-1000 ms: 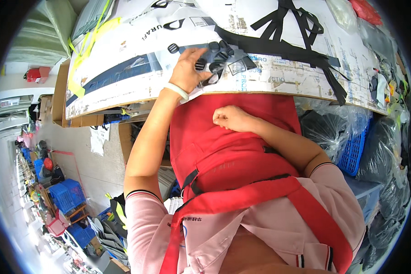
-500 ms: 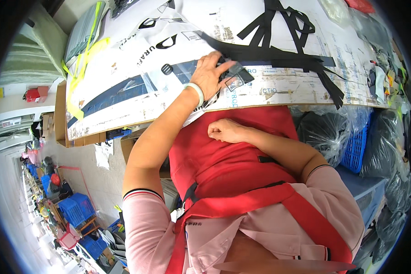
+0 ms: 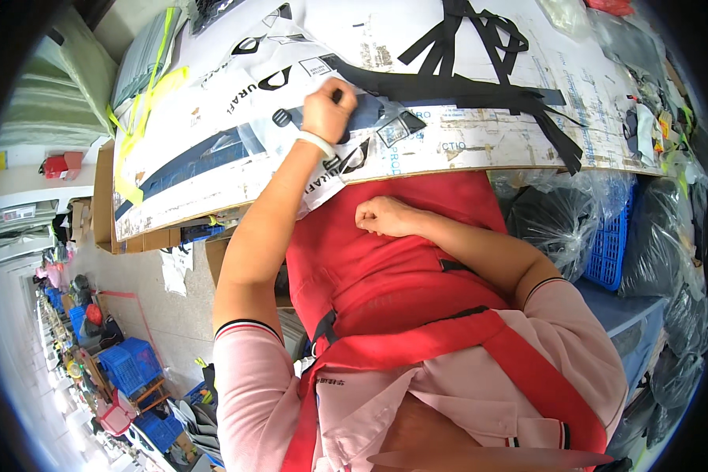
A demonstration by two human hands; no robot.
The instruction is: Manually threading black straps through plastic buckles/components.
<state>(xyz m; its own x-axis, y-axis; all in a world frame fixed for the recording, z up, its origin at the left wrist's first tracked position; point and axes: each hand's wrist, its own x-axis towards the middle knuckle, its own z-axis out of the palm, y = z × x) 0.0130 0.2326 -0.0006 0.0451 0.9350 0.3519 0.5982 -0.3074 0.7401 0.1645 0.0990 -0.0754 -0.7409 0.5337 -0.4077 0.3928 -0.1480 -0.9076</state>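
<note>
My left hand [image 3: 330, 112] is closed in a fist over a clear plastic bag [image 3: 320, 67] with black print, lying on the white board tabletop [image 3: 480, 145]. Bits of something black show at the fist; I cannot make out what it is. Just left of the fist lies a small black ribbed piece [image 3: 282, 117]. Black straps [image 3: 448, 88] stretch across the board to the right of this hand. My right hand [image 3: 385, 216] rests in front of the red apron [image 3: 354, 275], below the table edge, with its fingers curled in. Whatever they may hold is hidden.
Neon yellow strips [image 3: 153, 98] hang over the board's left end, above a cardboard box [image 3: 104, 197]. Under the right side stand a clear bag of dark goods [image 3: 554, 224] and a blue crate [image 3: 608, 248]. Small scraps [image 3: 645, 138] lie at the far right.
My left hand has drawn back leftward from the bag's dark end and gone from spread fingers to a fist. My right hand stays curled, almost in the same place.
</note>
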